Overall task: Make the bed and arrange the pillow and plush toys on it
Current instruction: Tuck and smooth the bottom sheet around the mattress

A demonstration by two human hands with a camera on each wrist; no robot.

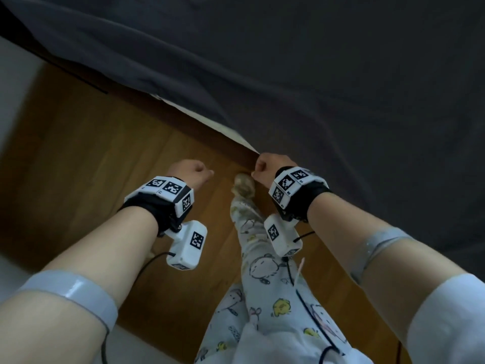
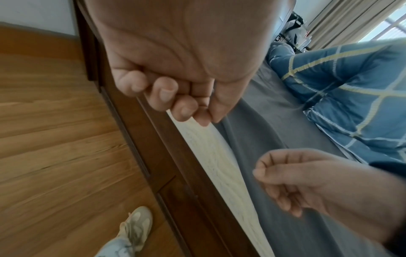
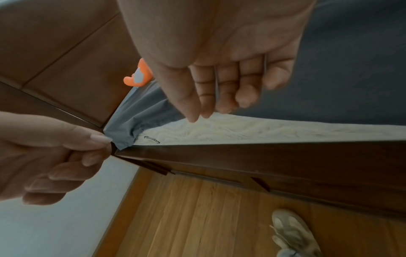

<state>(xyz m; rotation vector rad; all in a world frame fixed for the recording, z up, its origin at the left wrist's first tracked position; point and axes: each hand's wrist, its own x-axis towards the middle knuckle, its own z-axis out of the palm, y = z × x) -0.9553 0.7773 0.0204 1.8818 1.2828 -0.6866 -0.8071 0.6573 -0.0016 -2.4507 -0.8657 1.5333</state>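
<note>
A dark grey sheet (image 1: pixel 315 74) covers the bed, and a strip of white mattress (image 1: pixel 210 122) shows below its edge. My right hand (image 1: pixel 256 172) hovers at that edge, fingers loosely bent; in the right wrist view the right hand (image 3: pixel 204 113) holds no fabric. My left hand (image 1: pixel 206 174) is over the floor just left of it. In the left wrist view the left hand (image 2: pixel 193 111) has its fingers curled tight on nothing. A blue checked quilt (image 2: pixel 351 87) lies bunched further up the bed. Part of an orange plush toy (image 3: pixel 138 76) shows by the headboard corner.
A dark wooden bed frame (image 2: pixel 175 165) runs under the mattress. The sheet corner (image 3: pixel 123 135) is gathered at the frame's corner, with a safety pin (image 3: pixel 151 140) in the mattress side. Below lie the wood floor (image 1: pixel 91 153) and my shoe (image 1: pixel 244 186). Curtains (image 2: pixel 351 20) hang beyond the bed.
</note>
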